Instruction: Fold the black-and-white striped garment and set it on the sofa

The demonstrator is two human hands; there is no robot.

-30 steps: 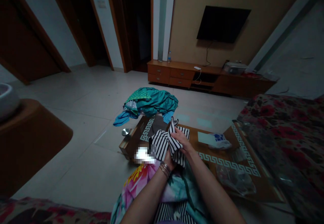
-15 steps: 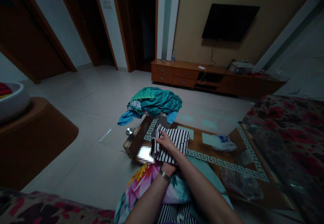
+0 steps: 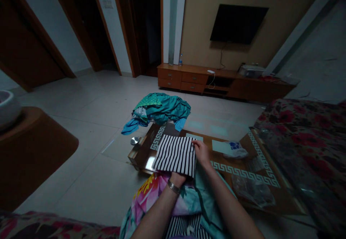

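Note:
A black-and-white striped garment (image 3: 175, 154), folded to a roughly square shape, is held up in front of me. My left hand (image 3: 177, 178) goes under its near edge and holds it from below; the fingers are hidden beneath the cloth. At the garment's right edge, my right hand (image 3: 201, 152) pinches the fabric near the upper corner. A pink, yellow and teal patterned cloth (image 3: 151, 192) covers my lap under my forearms. More striped fabric (image 3: 183, 226) shows between my arms.
A glass-topped coffee table (image 3: 224, 183) lies ahead, with a heap of teal and blue clothes (image 3: 169, 107) at its far left. Plastic bags (image 3: 254, 192) show at the right. Floral sofas (image 3: 300, 123) stand right and near left, a brown stand (image 3: 40, 145) at left.
My right hand has moved from the garment's left side to its right edge. The striped garment now lies flatter and squarer, its dark left end out of sight. The view has shifted slightly right.

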